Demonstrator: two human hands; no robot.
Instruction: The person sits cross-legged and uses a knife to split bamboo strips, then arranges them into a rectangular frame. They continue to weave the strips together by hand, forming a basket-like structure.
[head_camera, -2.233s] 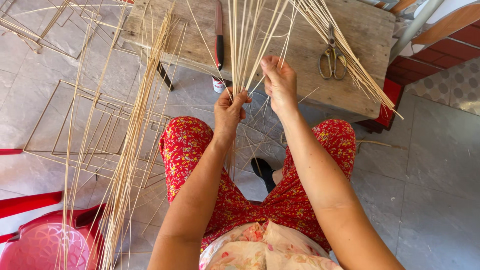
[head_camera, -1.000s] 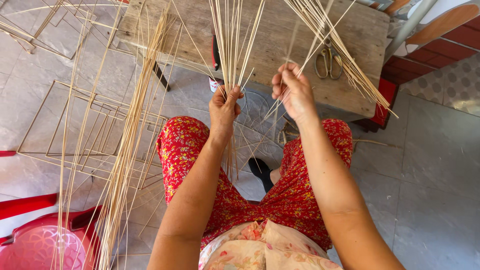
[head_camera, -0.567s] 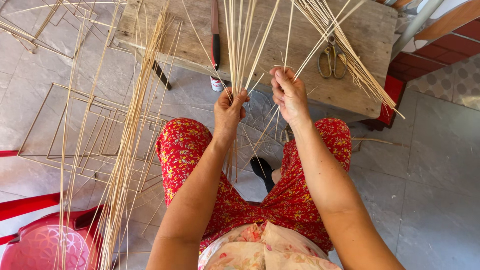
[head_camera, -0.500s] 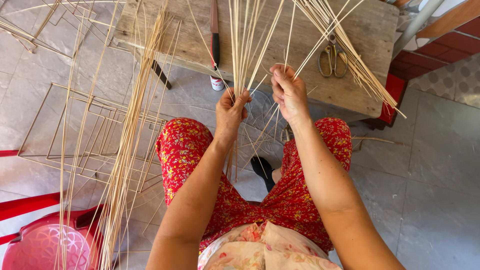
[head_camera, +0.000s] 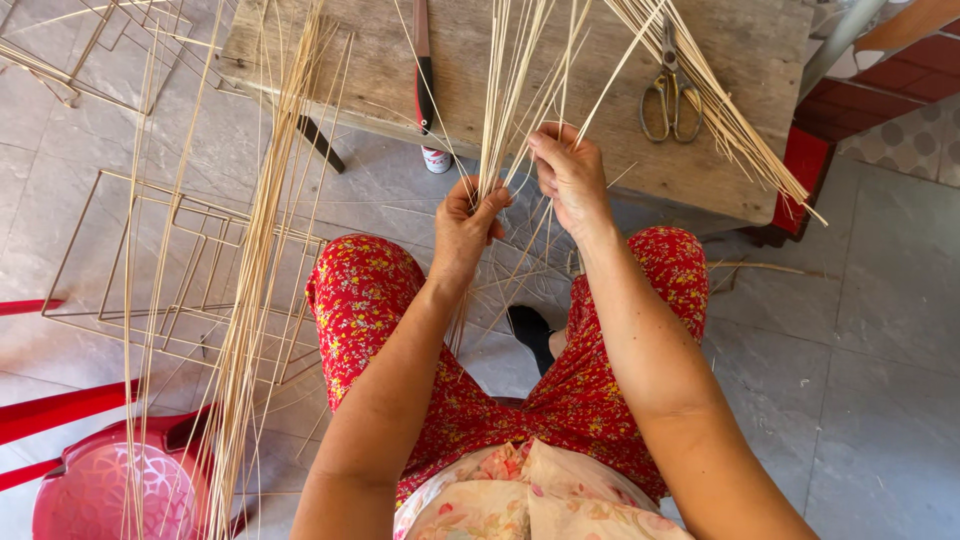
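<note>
Half a second on, little is changing: the left hand is sitting at the same spot above the knees, and the right hand is keeping its place just beyond it, the splayed strips above it leaning much as before. Against the frame from over two seconds back, the right hand is now lying lower and nearer the left.

The left hand's fingers are curling shut around the bundle of strips, the thumb pressing across its front; the bundle's tails are hanging below the fist, between the legs. The right hand's fingers are closing on a few thin strips drawn out of the same bundle, seemingly pinched between thumb and forefinger, though the grip is partly hidden behind the knuckles.

The bundle is rising from the hands across the near edge of the wooden table. Farther on the table, a knife is lying left of the bundle, and scissors are lying toward the right edge, under the slanting strips.
</note>
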